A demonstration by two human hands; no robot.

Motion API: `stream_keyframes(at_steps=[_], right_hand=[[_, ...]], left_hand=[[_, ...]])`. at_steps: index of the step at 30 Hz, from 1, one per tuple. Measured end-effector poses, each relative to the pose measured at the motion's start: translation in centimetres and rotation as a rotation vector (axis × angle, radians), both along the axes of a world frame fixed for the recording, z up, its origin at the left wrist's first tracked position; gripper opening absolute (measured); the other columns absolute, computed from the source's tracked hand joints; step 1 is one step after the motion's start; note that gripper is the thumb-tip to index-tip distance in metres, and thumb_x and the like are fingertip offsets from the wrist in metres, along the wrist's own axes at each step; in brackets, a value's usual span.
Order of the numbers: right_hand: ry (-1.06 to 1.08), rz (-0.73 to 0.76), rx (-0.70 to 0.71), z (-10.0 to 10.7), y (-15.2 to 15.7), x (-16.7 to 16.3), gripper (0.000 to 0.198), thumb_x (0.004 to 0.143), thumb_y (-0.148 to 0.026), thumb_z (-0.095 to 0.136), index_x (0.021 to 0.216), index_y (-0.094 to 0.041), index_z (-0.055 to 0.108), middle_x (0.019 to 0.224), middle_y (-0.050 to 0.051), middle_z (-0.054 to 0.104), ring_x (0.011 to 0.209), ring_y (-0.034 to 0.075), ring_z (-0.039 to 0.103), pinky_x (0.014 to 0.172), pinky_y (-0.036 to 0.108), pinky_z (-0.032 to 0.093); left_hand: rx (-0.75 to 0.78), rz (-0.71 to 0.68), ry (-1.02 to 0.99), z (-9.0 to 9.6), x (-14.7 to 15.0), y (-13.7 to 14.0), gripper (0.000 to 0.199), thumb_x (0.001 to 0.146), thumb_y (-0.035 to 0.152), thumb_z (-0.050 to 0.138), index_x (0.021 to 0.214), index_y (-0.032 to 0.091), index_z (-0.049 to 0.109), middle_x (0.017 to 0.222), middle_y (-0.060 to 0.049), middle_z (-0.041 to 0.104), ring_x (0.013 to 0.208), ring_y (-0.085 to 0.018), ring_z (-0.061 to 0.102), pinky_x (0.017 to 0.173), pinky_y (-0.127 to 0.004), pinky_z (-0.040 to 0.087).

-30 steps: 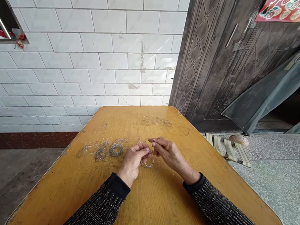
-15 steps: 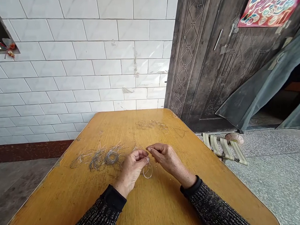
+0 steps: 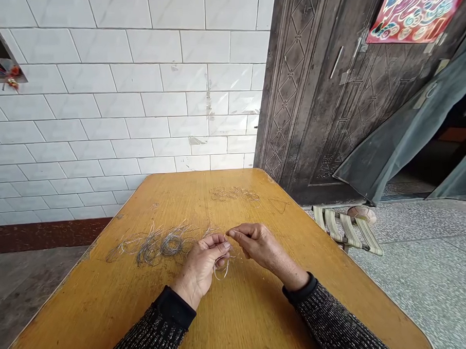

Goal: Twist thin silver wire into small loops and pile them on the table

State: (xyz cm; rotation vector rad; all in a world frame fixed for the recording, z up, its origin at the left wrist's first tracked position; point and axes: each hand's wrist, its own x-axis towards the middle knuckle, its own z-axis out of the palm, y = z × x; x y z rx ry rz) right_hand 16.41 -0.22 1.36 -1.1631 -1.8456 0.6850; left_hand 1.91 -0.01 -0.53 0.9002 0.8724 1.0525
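Left hand (image 3: 198,266) nearly closed, thumb and fingers pinching a thin, silvery wire loop (image 3: 222,278), which hung below the fingertips over the yellow-brown wooden table (image 3: 231,318). Right hand (image 3: 261,245) just beside it, thumb and forefinger pinched together on the wire's upper end, the rest curled. Tangled grey metal wire coils (image 3: 172,242) lay near the left hand; thin, brownish wire rings (image 3: 234,193) lay farther off, toward the white tiled wall (image 3: 137,104).

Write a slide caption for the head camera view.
Left hand holding a thin wire loop, right hand pinched close beside it, over a wooden table with wire coils.
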Motion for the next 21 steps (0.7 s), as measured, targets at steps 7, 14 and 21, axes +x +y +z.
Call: stream_keyframes(at_steps=[7, 14, 21], right_hand=[[0.012, -0.079, 0.027, -0.05, -0.11, 0.18, 0.036, 0.081, -0.034, 0.045, 0.052, -0.017, 0.058, 0.039, -0.004, 0.045, 0.035, 0.008, 0.040, 0.042, 0.021, 0.029], [-0.034, -0.096, 0.073, -0.14, -0.03, 0.21, 0.033, 0.081, -0.031, 0.045, 0.054, -0.017, 0.059, 0.050, -0.001, 0.052, 0.038, 0.008, 0.043, 0.043, 0.022, 0.029], [-0.061, -0.095, 0.141, -0.56, 0.22, 0.20, 0.032, 0.080, -0.029, 0.046, 0.052, -0.017, 0.058, 0.050, 0.000, 0.052, 0.041, 0.008, 0.041, 0.044, 0.021, 0.028]], left_hand=[[0.046, -0.047, 0.040, 0.06, 0.14, -0.26, 0.022, 0.055, 0.024, 0.072, 0.068, 0.015, 0.056, 0.061, 0.004, 0.048, 0.052, -0.005, 0.045, 0.046, -0.019, 0.029], [0.088, -0.131, 0.112, 0.05, 0.11, -0.22, 0.023, 0.059, 0.027, 0.069, 0.070, 0.016, 0.052, 0.060, 0.004, 0.048, 0.052, -0.007, 0.048, 0.046, -0.019, 0.029], [0.099, -0.223, 0.166, 0.11, -0.20, -0.26, 0.022, 0.064, 0.029, 0.067, 0.069, 0.015, 0.052, 0.061, 0.002, 0.052, 0.054, -0.008, 0.049, 0.050, -0.021, 0.033]])
